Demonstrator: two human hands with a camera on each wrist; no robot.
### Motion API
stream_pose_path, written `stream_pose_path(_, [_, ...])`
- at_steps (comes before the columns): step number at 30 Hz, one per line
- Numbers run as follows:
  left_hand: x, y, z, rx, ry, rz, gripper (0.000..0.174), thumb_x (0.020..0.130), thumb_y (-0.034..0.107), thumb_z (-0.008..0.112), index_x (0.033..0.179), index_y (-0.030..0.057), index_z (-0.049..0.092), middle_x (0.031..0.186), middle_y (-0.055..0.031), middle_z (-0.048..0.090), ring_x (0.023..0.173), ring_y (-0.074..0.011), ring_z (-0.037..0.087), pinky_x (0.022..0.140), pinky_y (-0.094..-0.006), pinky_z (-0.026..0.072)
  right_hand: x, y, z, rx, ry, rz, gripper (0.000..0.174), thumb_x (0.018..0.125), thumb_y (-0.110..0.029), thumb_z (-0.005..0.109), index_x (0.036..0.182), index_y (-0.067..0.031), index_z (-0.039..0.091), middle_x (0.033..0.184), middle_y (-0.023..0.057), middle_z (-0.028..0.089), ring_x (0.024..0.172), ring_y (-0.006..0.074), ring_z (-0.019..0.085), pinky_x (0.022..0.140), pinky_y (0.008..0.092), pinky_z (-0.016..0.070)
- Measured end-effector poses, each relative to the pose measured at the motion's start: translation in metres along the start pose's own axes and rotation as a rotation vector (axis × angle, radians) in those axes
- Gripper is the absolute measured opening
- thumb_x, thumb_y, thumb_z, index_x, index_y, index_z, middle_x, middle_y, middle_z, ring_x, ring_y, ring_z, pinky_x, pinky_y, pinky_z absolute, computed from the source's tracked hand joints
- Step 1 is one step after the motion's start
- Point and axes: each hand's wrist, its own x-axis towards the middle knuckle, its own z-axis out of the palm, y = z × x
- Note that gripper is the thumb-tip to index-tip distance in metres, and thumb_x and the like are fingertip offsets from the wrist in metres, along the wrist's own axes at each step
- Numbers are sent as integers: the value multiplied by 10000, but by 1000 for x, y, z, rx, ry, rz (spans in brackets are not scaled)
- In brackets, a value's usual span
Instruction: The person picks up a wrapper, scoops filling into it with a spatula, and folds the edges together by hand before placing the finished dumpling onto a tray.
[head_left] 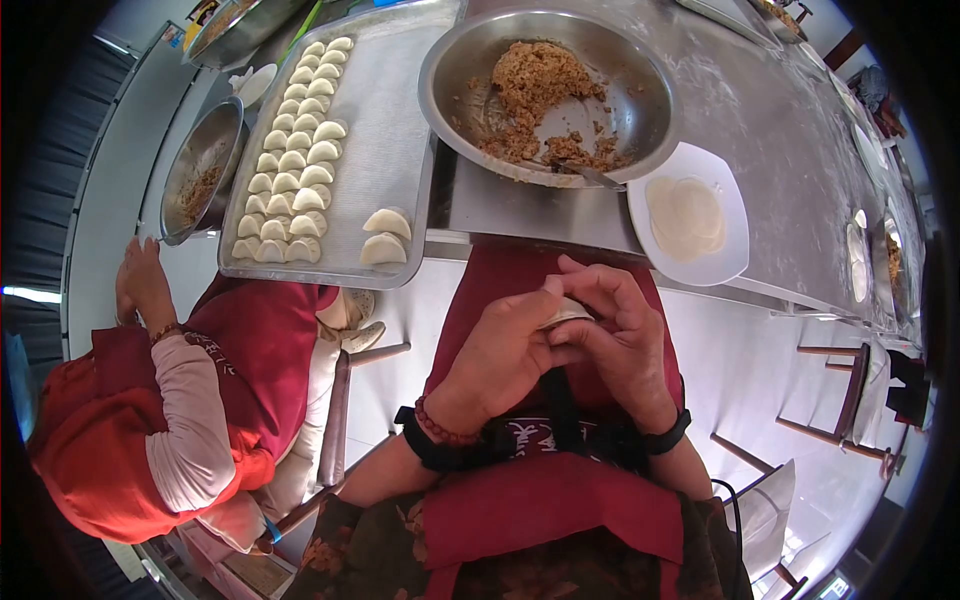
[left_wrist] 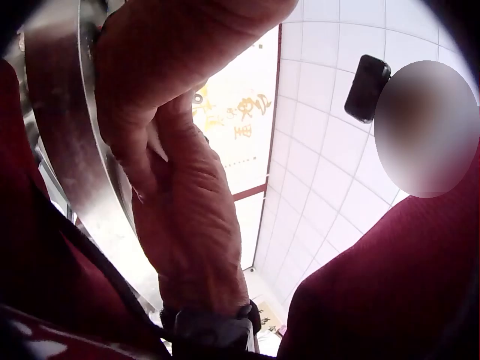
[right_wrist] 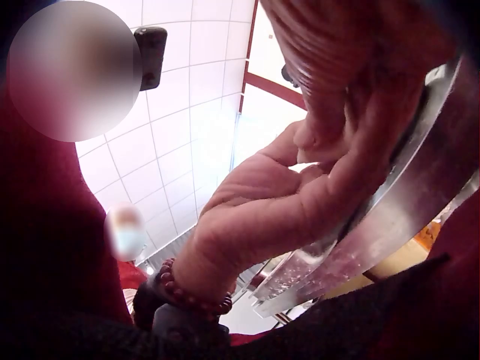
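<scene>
Currently, I find both hands engaged: the left hand (head_left: 490,350) and the right hand (head_left: 628,345) pinch one small, pale, folded piece of dough (head_left: 568,312) between fingertips and thumbs. The dough is above the lap, in front of the bench (head_left: 780,150). Fingers hide most of it, so I cannot tell whether its seam is closed or what it holds.

Principal risk, in my judgement: uneven pinching could leave a gap, and pressing too hard could thin or tear the skin. Filling caught in the edge would also stop it sealing. Should the grip slip, nothing but the dark red apron (head_left: 550,505) lies beneath.

Secondary risk: the white square plate (head_left: 737,225) of stacked round wrappers (head_left: 685,220) sits at the bench's front edge, beside the wide steel bowl (head_left: 645,115) of brown filling (head_left: 540,80); a sleeve or elbow could knock it. On the shallow metal tray (head_left: 375,110), the closely set white dumplings (head_left: 290,160) could stick together.
</scene>
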Motion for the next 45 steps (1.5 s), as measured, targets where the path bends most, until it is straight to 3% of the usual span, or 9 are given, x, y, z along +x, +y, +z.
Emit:
stream_pose_path(5, [0,6,7,-71,10,-43,576,1071,477,301,1292,-10,515,1200,-129,616,1101,-229,623,978,-422,518,5,-5,-8,-280,-160,-154,299,826,29,713,1118,-23,680,1134,96,719,1286,291,557,1046,381,486])
stream_pose_path(8, [1,5,5,-90,11,-62,560,1067,488,318,1265,7,526,1199,-110,612,1084,-200,626,978,-417,525,2,8,-10,-222,-122,-182,206,843,27,702,1041,-28,712,1133,110,715,1254,291,582,1017,373,508])
stream_pose_path(14, [1,1,3,-144,-5,-60,525,1082,446,284,1311,27,502,1230,-133,601,1160,-247,597,1036,-468,480,0,4,-3,69,60,-23,181,873,24,683,1048,-17,699,1137,147,705,1270,288,568,986,354,528])
stream_pose_path(17, [2,-1,2,-133,-26,-53,495,1088,417,283,1314,32,498,1239,-126,601,1164,-239,595,1043,-458,478,0,-3,-4,83,49,0,198,860,22,698,1055,-15,698,1139,150,703,1270,287,568,986,356,529])
stream_pose_path(23, [0,-1,4,-92,-45,2,475,1093,391,279,1311,30,496,1249,-118,600,1160,-223,595,1041,-439,484,2,-1,-6,-166,-35,-108,215,846,15,715,1055,-32,705,1122,138,709,1255,285,582,973,355,534])
stream_pose_path(30, [1,0,4,-169,-37,4,453,1086,384,331,1255,19,540,1189,-108,618,1135,-211,598,1050,-442,469,3,4,-6,-75,92,-101,222,839,23,720,1051,-42,711,1096,120,719,1225,276,606,973,342,526])
stream_pose_path(35, [3,-2,2,-182,-22,21,422,1078,365,390,1207,4,566,1120,-87,636,1086,-190,616,1020,-430,496,2,2,-2,15,108,-17,216,832,34,719,1034,-42,716,1089,117,721,1241,266,593,975,348,524])
stream_pose_path(41, [2,0,8,-141,27,15,394,1071,358,427,1193,14,576,1078,-60,631,1043,-172,622,1008,-417,501,3,2,-4,-22,44,-68,180,826,29,725,984,-55,739,1074,94,726,1238,283,592,994,355,507])
stream_pose_path(45, [2,-3,-1,-86,-21,5,456,1079,369,373,1308,-7,493,1209,-110,597,1113,-194,602,1051,-429,478,4,2,-7,-107,8,-126,170,828,33,721,972,-55,734,1083,106,724,1241,291,589,993,350,505])
